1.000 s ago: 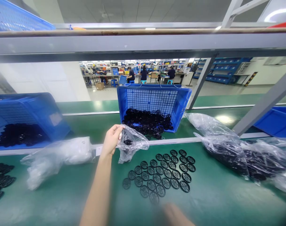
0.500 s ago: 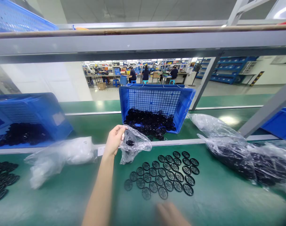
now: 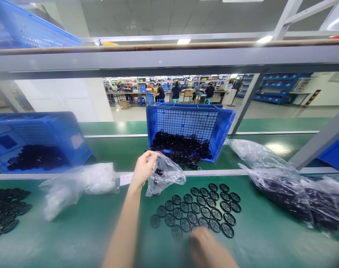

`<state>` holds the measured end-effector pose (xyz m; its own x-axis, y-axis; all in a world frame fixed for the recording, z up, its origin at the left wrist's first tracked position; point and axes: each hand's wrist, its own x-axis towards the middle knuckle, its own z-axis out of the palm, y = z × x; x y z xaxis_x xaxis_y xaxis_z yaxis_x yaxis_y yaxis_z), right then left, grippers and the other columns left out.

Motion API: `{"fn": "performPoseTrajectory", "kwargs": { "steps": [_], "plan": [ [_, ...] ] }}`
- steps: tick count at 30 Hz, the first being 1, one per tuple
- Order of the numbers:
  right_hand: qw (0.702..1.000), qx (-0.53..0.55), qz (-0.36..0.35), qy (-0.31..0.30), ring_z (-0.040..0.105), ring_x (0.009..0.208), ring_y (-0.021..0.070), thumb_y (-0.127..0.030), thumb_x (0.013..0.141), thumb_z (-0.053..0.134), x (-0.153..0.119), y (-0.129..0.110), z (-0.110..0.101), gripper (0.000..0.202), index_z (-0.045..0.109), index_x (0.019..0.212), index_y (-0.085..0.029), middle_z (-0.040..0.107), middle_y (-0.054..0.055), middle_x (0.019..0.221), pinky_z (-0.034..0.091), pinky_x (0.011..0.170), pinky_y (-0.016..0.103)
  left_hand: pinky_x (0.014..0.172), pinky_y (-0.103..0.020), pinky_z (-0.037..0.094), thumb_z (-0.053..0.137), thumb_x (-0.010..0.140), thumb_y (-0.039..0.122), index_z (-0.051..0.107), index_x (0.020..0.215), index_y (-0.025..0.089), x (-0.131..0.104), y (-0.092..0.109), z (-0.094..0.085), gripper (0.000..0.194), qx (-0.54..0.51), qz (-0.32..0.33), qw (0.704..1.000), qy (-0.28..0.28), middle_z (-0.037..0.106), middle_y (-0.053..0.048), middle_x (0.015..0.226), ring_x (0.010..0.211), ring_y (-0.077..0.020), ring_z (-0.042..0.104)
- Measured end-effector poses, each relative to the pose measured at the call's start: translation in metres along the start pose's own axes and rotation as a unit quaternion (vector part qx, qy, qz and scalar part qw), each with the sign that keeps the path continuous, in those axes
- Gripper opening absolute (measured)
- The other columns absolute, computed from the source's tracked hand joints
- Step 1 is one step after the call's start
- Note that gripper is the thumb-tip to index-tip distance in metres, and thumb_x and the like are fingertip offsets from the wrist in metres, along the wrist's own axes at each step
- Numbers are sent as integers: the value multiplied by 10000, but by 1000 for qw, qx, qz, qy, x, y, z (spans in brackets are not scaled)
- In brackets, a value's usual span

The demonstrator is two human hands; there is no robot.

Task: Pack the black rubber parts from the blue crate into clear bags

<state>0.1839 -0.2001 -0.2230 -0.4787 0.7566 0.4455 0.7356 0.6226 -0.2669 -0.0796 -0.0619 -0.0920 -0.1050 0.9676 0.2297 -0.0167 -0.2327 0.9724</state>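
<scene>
My left hand (image 3: 145, 167) pinches the edge of a clear plastic bag (image 3: 168, 175), which hangs over the white strip with a few black parts inside. Several round black spoked rings (image 3: 195, 208) lie spread in a single layer on the green table. Over the near edge of these rings is my right hand (image 3: 201, 238), smeared by motion, its fingers not readable; it covers part of a ring. Behind the bag, a blue crate (image 3: 225, 130) lies tipped toward me, with a heap of small black rings (image 3: 180, 145) spilling at its opening.
At left are another blue crate (image 3: 71, 137) with black parts, a bag of white pieces (image 3: 96, 178) and a pile of black rings (image 3: 7, 208). Filled clear bags (image 3: 292, 190) lie at right. A metal shelf beam (image 3: 169, 57) crosses above. People sit working far behind.
My right hand has moved forward from the near side onto the closest rings. My left hand still holds the bag. The whole view has shifted slightly.
</scene>
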Motion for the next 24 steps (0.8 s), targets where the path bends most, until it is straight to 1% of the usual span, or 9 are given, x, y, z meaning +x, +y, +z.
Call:
{"fn": "performPoseTrajectory", "kwargs": {
  "steps": [3,5,8,11,14,17,19,21,24],
  "plan": [
    [998,62,-3,15,660,853,200,-201,884,459,82,-23,-55,233,494,1109,-246,628,60,1020,562,752,311,438,-189,280,607,859,484,641,845,187,-8,8,3,300,69,39,997,0,436,65,508,444,-84,363],
    [997,70,-14,8,647,858,202,-191,884,483,143,-34,-68,188,511,1065,-228,630,51,1004,547,766,331,467,-199,306,605,860,473,655,833,192,-12,13,6,287,98,63,993,1,459,56,519,473,-99,395],
    [991,59,-85,-82,646,835,206,-129,883,497,219,-42,-52,169,543,1044,-149,656,81,948,536,746,328,499,-209,338,604,860,446,669,832,202,-16,18,8,255,116,88,989,6,501,44,553,511,-116,434],
    [982,67,-135,-117,642,950,203,-43,823,551,253,-45,-31,307,544,1119,-122,667,91,1031,517,853,315,499,-213,340,604,857,432,672,818,202,-14,17,6,243,121,97,988,25,522,37,566,515,-121,446],
    [983,67,-155,-76,584,1110,234,-116,880,562,238,-43,-35,370,497,1243,-104,621,130,1172,483,961,366,499,-210,332,594,868,432,673,831,203,-9,12,0,246,114,89,989,39,488,47,538,499,-114,429],
    [986,44,-159,17,585,1090,241,-199,978,457,184,-31,-56,351,460,1324,-137,610,126,1172,507,924,394,477,-204,301,588,877,438,662,846,198,-4,8,-5,253,95,73,992,47,457,57,515,470,-102,392],
    [990,18,-130,50,622,948,211,-183,1002,390,137,-16,-62,318,494,1302,-196,632,85,1042,535,819,354,461,-201,278,589,877,445,654,839,194,-3,7,-7,262,82,63,993,47,447,58,512,460,-95,372],
    [995,-12,-87,40,637,836,178,-173,1007,369,87,0,-56,332,508,1307,-203,620,81,988,539,729,299,453,-198,262,598,870,454,654,834,192,-2,6,-7,270,71,59,995,47,441,59,510,456,-91,362],
    [997,-72,-34,8,637,677,133,-188,1004,334,20,21,-27,391,497,1360,-204,609,80,961,530,582,221,445,-198,251,619,853,462,663,838,192,-1,5,-5,274,61,55,995,48,444,60,510,451,-88,355]
  ]
}}
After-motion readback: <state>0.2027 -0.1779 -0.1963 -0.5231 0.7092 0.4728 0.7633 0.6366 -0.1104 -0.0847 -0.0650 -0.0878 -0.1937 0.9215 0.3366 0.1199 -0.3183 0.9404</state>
